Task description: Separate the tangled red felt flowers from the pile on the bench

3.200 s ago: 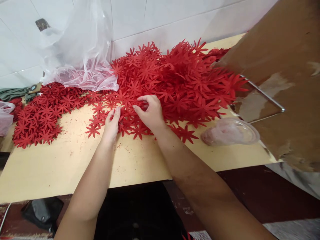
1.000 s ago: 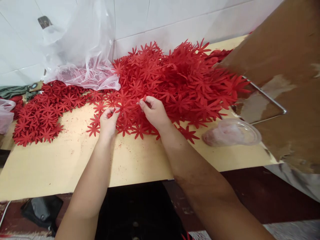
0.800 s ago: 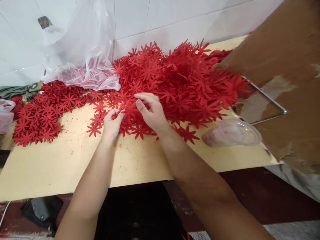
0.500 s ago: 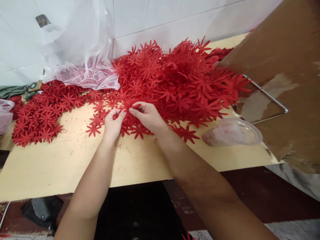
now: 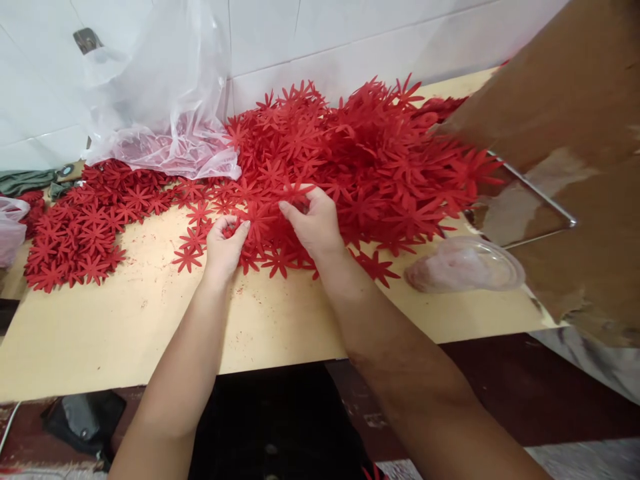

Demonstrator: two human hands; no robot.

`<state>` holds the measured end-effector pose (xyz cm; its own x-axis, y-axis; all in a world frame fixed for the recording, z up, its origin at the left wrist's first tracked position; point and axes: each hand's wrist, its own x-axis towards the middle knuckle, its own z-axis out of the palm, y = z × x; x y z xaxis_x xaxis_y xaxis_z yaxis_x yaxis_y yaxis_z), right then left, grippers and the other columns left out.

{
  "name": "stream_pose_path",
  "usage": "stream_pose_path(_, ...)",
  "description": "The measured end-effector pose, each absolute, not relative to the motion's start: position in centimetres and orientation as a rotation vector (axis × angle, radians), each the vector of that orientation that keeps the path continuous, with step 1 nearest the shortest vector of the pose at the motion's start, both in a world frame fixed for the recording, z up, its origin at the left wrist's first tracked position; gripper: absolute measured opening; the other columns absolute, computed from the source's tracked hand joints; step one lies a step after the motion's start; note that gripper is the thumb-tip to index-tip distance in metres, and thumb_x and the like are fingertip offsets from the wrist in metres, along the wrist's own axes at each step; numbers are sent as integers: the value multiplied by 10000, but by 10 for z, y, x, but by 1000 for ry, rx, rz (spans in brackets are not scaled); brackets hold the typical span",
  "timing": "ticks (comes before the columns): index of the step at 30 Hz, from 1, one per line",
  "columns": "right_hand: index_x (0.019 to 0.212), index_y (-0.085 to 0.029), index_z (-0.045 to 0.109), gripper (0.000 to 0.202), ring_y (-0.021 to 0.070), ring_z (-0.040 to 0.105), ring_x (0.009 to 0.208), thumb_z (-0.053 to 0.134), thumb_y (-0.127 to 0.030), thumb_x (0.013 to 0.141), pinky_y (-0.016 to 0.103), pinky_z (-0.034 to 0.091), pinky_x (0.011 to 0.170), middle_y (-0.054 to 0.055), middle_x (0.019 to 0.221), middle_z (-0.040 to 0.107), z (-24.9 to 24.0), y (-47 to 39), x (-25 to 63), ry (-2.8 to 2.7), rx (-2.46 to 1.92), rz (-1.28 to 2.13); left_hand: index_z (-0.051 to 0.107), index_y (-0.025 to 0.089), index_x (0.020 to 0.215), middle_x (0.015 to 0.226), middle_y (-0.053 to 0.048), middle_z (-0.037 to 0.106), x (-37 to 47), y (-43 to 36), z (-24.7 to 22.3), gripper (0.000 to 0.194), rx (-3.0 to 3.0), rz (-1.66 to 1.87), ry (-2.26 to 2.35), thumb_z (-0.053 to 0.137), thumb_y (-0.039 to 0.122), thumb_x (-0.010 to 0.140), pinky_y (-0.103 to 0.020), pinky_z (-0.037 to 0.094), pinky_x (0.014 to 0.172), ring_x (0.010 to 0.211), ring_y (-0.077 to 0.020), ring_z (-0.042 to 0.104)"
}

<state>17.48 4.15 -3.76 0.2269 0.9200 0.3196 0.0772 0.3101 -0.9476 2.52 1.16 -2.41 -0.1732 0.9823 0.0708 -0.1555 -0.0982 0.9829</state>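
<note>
A large heap of red flower-shaped cutouts (image 5: pixel 370 153) with long narrow petals spreads across the table. At its front edge, my left hand (image 5: pixel 223 250) is closed, and a bit of red cutout (image 5: pixel 230 232) shows between its curled fingers and thumb. To the right, over the heap, my right hand (image 5: pixel 320 223) has thumb and fingers around a red flower cutout (image 5: pixel 299 191) whose petals stick out past the fingertips. The two hands are a short way apart, with loose cutouts between them.
A flatter pile of darker red cutouts (image 5: pixel 85 233) lies left. Behind it stands a translucent plastic bag (image 5: pixel 170 133) against the tiled wall. Right of the heap sit a clear plastic tub (image 5: pixel 465 263) and a brown board (image 5: pixel 575 167) with a metal bracket (image 5: pixel 537 190).
My right hand has moved right and slightly up, away from my left hand, with a red flower cutout in its fingers. My left hand has stayed nearly in place.
</note>
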Motion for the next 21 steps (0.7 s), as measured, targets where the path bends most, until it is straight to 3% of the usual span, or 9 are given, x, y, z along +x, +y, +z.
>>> stream_pose_path(3, 1097, -211, 587, 411, 232, 531, 1115, 646, -339, 711, 410, 446, 943, 98, 1176, 576, -33, 35, 173, -1348, -1158, 556, 533, 170, 659, 584, 74, 511, 27, 11, -24, 187, 1072, 1459, 1188, 711, 222, 633, -168, 369, 549, 524, -38, 432)
stream_pose_path(6, 1090, -228, 606, 364, 232, 485, 1188, 596, -387, 763, 419, 384, 1016, 84, 1212, 563, -25, 26, 168, -1481, -1128, 511, 553, 171, 670, 598, 71, 531, 29, 11, -24, 171, 1068, 1471, 1197, 716, 185, 622, -168, 387, 570, 545, -40, 458)
stream_pose_path(9, 889, -202, 634, 263, 198, 590, 933, 612, -417, 739, 373, 445, 904, 59, 945, 651, -21, 20, 159, -1542, -1063, 701, 583, 170, 701, 619, 63, 565, 30, 11, -24, 176, 1033, 1457, 1160, 731, 184, 606, -181, 417, 593, 566, -52, 496)
stream_pose_path(13, 683, -205, 557, 199, 140, 527, 642, 612, -394, 712, 300, 443, 662, 1, 660, 584, -24, 20, 151, -1451, -1076, 865, 602, 162, 696, 616, 53, 582, 33, 9, -22, 155, 1000, 1412, 1143, 728, 205, 617, -197, 431, 589, 555, -58, 504)
stream_pose_path(18, 600, -197, 518, 294, 112, 412, 541, 543, -433, 773, 284, 350, 568, -19, 539, 451, -24, 21, 152, -1389, -1115, 834, 617, 158, 673, 619, 47, 582, 37, 5, -16, 112, 1055, 1385, 1208, 716, 150, 621, -207, 440, 665, 593, -62, 512)
stream_pose_path(21, 615, -193, 515, 322, 106, 409, 543, 554, -467, 780, 277, 348, 565, -24, 549, 442, -25, 25, 157, -1348, -1133, 799, 620, 158, 684, 612, 51, 576, 35, 6, -18, 124, 1046, 1383, 1229, 721, 147, 612, -199, 424, 623, 573, -58, 494)
